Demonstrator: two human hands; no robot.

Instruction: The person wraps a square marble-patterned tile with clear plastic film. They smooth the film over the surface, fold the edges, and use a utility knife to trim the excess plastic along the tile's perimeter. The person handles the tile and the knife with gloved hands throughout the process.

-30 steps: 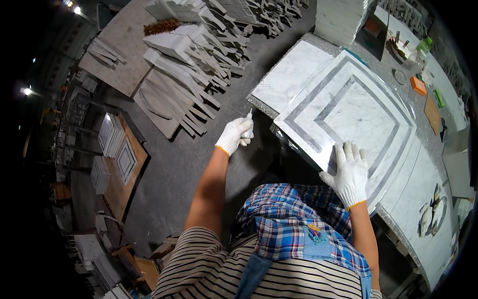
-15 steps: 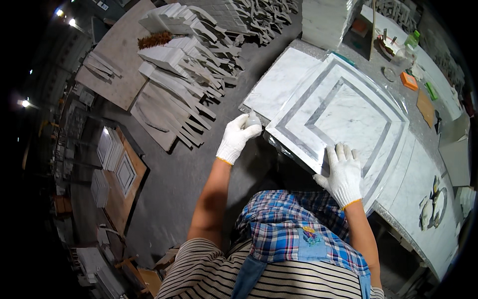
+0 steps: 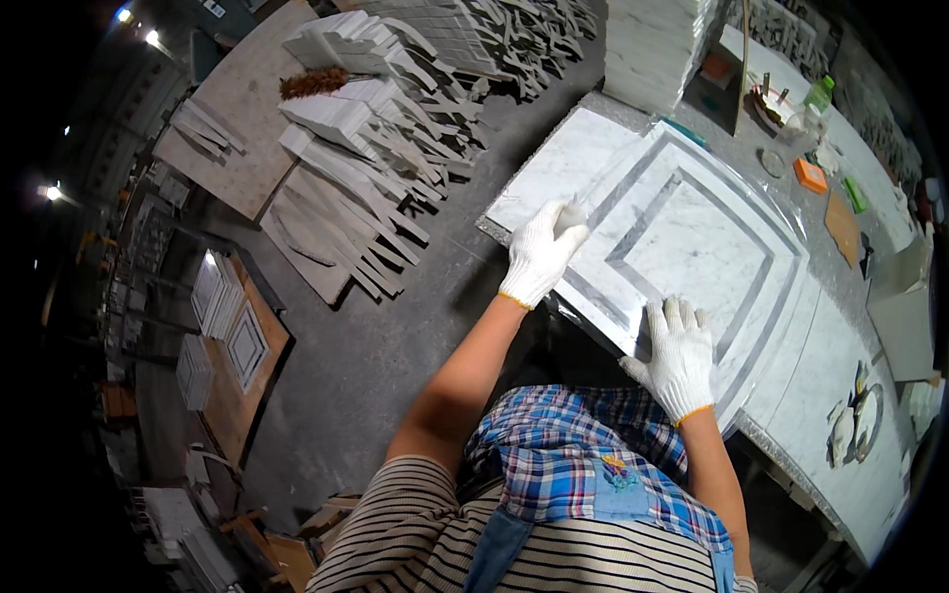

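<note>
Head view: marble panel (image 3: 697, 232), white with two grey inlaid bands, is the landmark; it lies face up on your speckled worktop (image 3: 736, 148). Your left hand (image 3: 544, 249), in a white knit glove, is over the panel's left corner, fingers curled round a small translucent bottle (image 3: 572, 211), mostly hidden by the glove; can't tell whether tip or glove touches the panel. Your right hand (image 3: 679, 358), same glove, rests palm down on the panel's near edge, fingers spread, nothing grasped. Plain white slab (image 3: 565, 158) adjoins the panel on its far left side. Tall white marble block (image 3: 652, 49) stands beyond the panel. Orange box (image 3: 810, 176) and green bottle (image 3: 819, 94) sit to the panel's far right. Heaped stone strips (image 3: 395, 148) lie left of the panel, well apart.
</note>
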